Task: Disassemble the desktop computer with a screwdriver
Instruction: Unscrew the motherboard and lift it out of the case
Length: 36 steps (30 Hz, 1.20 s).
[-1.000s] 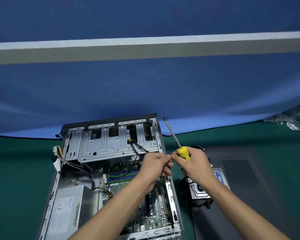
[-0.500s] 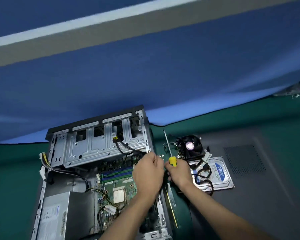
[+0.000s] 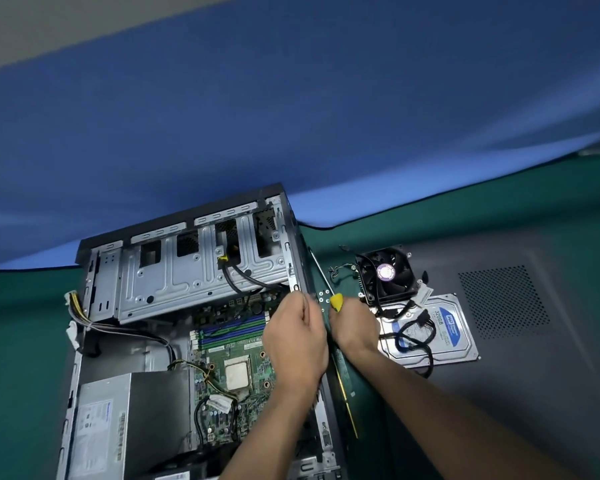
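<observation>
The open desktop case [image 3: 293, 237] lies on its side on the green table, showing its motherboard [image 3: 238, 375], RAM sticks and silver drive cage [image 3: 187, 271]. My right hand [image 3: 355, 325] grips the yellow-handled screwdriver [image 3: 336, 301] just outside the case's right rim, its shaft pointing up and away. My left hand [image 3: 297, 337] hovers over the same rim beside it. Its fingertips are pinched together, and anything between them is too small to see. A green expansion card [image 3: 343, 382] lies along the case's right side, under my right wrist.
A black cooler fan [image 3: 385, 275] and a blue-labelled hard drive [image 3: 444, 327] with black cables lie right of the case. They rest on the grey side panel [image 3: 520, 358]. The power supply [image 3: 97, 427] fills the case's near-left corner. A blue cloth hangs behind.
Both hands dropped from above the case to its right rim, taking the screwdriver with them. The view tilted and moved closer, uncovering the fan and hard drive.
</observation>
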### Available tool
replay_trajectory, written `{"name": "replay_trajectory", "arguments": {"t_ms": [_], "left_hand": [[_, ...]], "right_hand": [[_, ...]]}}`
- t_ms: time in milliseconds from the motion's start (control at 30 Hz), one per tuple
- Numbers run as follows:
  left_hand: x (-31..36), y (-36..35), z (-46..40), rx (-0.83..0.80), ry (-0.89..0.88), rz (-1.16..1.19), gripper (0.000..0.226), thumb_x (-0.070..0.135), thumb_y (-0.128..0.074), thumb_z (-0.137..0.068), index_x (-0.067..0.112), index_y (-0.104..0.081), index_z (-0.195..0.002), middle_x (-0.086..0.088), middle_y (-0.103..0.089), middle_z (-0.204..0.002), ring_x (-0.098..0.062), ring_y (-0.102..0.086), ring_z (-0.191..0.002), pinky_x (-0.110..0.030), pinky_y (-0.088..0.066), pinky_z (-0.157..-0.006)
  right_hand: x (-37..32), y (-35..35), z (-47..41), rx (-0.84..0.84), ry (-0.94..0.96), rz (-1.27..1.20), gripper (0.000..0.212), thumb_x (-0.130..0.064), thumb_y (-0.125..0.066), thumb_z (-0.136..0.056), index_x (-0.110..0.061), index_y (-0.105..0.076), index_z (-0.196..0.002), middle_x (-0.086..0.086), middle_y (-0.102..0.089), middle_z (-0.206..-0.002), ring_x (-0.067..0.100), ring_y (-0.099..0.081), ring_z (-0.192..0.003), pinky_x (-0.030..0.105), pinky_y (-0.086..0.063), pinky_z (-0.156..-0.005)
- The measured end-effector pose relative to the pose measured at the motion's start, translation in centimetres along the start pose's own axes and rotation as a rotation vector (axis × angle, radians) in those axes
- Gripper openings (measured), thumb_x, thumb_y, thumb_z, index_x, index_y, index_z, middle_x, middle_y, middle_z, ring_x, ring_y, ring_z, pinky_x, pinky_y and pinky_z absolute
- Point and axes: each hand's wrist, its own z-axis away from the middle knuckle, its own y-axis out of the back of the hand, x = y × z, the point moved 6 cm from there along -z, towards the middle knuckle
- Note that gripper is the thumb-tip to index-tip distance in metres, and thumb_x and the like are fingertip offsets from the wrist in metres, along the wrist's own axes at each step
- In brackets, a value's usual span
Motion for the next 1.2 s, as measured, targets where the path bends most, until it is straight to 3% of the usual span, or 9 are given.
{"name": "replay_trajectory", "arguments": {"t_ms": [233,467,533,600,667,833,967,1100,1200], "left_hand": [[0.3,0.3,0.0,0.014,-0.01,-0.018,0.055,0.008,-0.055,-0.086,0.029,-0.015,-0.055,0.008,-0.021,-0.046,-0.006,-0.023,-0.042,-0.021,-0.017,-0.044],[0.5,0.7,0.2,0.015,0.013,-0.005,0.041,0.02,-0.053,-0.093,0.026,-0.028,-0.061,0.009,-0.03,-0.049,-0.004,-0.031,-0.045,-0.028,-0.021,-0.048],[0.9,1.2,0.5,-0.029,-0.011,-0.002,0.007,0.024,-0.052,-0.093,0.024,-0.049,-0.086,0.012,-0.041,-0.055,-0.009,-0.045,-0.049,-0.027,-0.026,-0.052],[1.8,1.6,0.6,-0.08,-0.142,-0.087,0.035,0.022,-0.052,-0.093,0.023,-0.047,-0.128,0.012,-0.052,-0.072,-0.013,-0.052,-0.054,-0.027,-0.032,-0.052],[2.7,1.6,0.9,-0.176,-0.351,-0.273,0.05,0.023,-0.05,-0.094,0.027,-0.035,-0.142,0.003,-0.055,-0.099,-0.019,-0.058,-0.063,-0.028,-0.036,-0.048],[1.4,4.8,0.8,-0.12,-0.472,-0.236,0.018,0.021,-0.07,-0.083,0.019,-0.069,-0.101,0.0,-0.065,-0.08,-0.018,-0.062,-0.059,-0.025,-0.034,-0.042],[-3.4,5.7,0.5,-0.229,-0.272,-0.254,0.02,0.034,-0.048,-0.095,0.028,-0.062,-0.107,0.007,-0.068,-0.09,-0.017,-0.063,-0.081,-0.028,-0.033,-0.057],[-6.8,5.4,1.7,-0.418,-0.177,-0.099,0.019,0.037,-0.052,-0.094,0.03,-0.068,-0.102,0.012,-0.068,-0.077,-0.007,-0.059,-0.066,-0.022,-0.033,-0.054],[-8.7,4.2,2.8,-0.687,-0.118,0.042,0.018,0.036,-0.058,-0.091,0.033,-0.063,-0.074,0.009,-0.061,-0.062,-0.009,-0.051,-0.052,-0.021,-0.034,-0.048]], "right_hand": [[0.1,0.3,0.5,-0.004,0.008,-0.106,0.018,-0.027,-0.053,-0.093,-0.012,-0.06,-0.086,0.009,-0.067,-0.086,0.03,-0.062,-0.08,0.027,-0.038,-0.061],[0.6,5.1,3.5,-0.086,0.118,-0.551,0.038,-0.025,-0.065,-0.087,-0.019,-0.048,-0.054,-0.009,-0.046,-0.044,0.013,-0.043,-0.046,0.026,-0.035,-0.049],[0.4,6.9,4.6,-0.138,0.162,-0.452,0.042,-0.024,-0.066,-0.085,-0.019,-0.043,-0.051,-0.01,-0.043,-0.041,0.008,-0.039,-0.042,0.021,-0.031,-0.045],[0.1,8.4,5.7,-0.187,0.204,-0.277,0.037,-0.025,-0.065,-0.083,-0.018,-0.044,-0.054,-0.008,-0.043,-0.043,0.008,-0.04,-0.041,0.025,-0.032,-0.047],[-0.5,9.6,6.9,-0.226,0.228,-0.161,0.033,-0.025,-0.064,-0.081,-0.018,-0.044,-0.055,-0.009,-0.043,-0.04,0.006,-0.039,-0.036,0.025,-0.031,-0.046],[-3.6,11.0,10.2,-0.363,0.278,0.03,0.021,-0.023,-0.063,-0.08,-0.018,-0.049,-0.064,-0.007,-0.048,-0.049,0.008,-0.043,-0.04,0.022,-0.035,-0.047],[-5.9,11.9,12.4,-0.484,0.232,0.022,0.008,-0.017,-0.068,-0.081,-0.012,-0.062,-0.086,-0.002,-0.061,-0.063,0.006,-0.051,-0.04,0.017,-0.039,-0.039],[-8.7,13.5,13.7,-0.257,0.239,-0.126,0.02,-0.018,-0.076,-0.077,-0.014,-0.061,-0.09,0.007,-0.066,-0.065,0.014,-0.057,-0.04,0.023,-0.044,-0.037],[-10.1,13.1,14.8,-0.08,0.306,-0.131,0.018,-0.021,-0.075,-0.079,-0.022,-0.059,-0.086,0.003,-0.065,-0.056,0.013,-0.058,-0.039,0.024,-0.044,-0.037]]}}
